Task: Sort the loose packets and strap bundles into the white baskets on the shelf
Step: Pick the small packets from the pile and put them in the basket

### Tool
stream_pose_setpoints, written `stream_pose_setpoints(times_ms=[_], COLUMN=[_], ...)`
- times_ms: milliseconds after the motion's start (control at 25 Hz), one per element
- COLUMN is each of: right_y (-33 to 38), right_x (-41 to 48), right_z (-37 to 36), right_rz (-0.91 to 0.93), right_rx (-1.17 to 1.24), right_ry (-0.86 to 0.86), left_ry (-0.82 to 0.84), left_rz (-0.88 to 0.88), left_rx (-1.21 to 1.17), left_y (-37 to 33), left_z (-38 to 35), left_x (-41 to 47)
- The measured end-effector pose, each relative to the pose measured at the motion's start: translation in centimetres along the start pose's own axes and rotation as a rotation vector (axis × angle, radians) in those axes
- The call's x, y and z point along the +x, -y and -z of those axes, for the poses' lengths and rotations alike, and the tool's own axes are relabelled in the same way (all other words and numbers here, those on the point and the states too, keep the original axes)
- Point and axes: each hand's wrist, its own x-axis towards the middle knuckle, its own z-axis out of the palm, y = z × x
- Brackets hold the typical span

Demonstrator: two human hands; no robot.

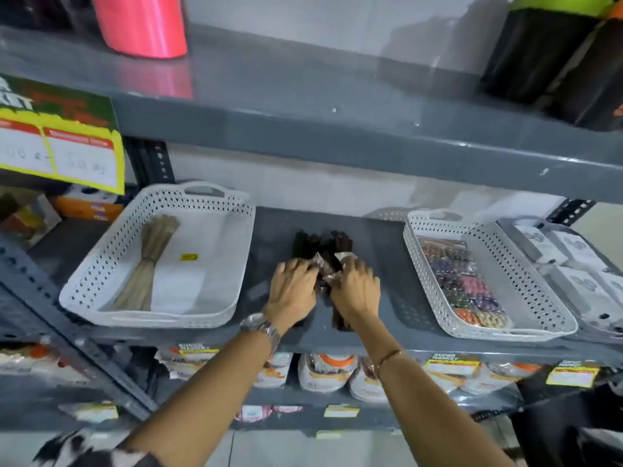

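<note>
Dark brown strap bundles lie in a pile on the grey shelf between two white baskets. My left hand and my right hand both rest on the pile, fingers curled around the bundles and their crinkly clear wrap. The left white basket holds one tan strap bundle and a small yellow tag. The right white basket holds a row of colourful packets. The lower part of the pile is hidden under my hands.
A third tray with white boxes sits at the far right. The upper shelf overhangs closely, carrying a pink roll and black packages. A yellow price sign hangs at left. Packaged goods fill the shelf below.
</note>
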Motion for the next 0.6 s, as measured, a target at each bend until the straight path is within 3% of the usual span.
stream_pose_setpoints(times_ms=[160,240,360,480,520,600], right_y=[-2.2,-2.4,-2.8,-4.9,-6.0,-8.0], right_x=[5.0,6.5,7.2,6.0,5.7,5.6], right_z=[-0.3,-1.3,-2.4,-2.7,-2.8,-2.3], right_rz=[-0.318,-0.324,-0.291,-0.321,-0.311,-0.296], right_rx=[0.265,0.319,0.412,0.221,0.129,0.028], right_ry=[0.146,0.251,0.105,-0.138,-0.144,0.013], left_ry=[0.100,0.166,0.163,0.102,0.094,0.085], left_rz=[0.086,0.100,0.108,0.092,0.094,0.096], left_rx=[0.050,0.040,0.016,0.059,0.067,0.069], left_y=[-0.1,-0.2,-0.1,0.1,0.1,0.3], left_z=[-1.2,-2.5,-3.8,-4.4,-4.4,-4.4], left_x=[2.6,2.7,2.5,2.2,2.1,2.2])
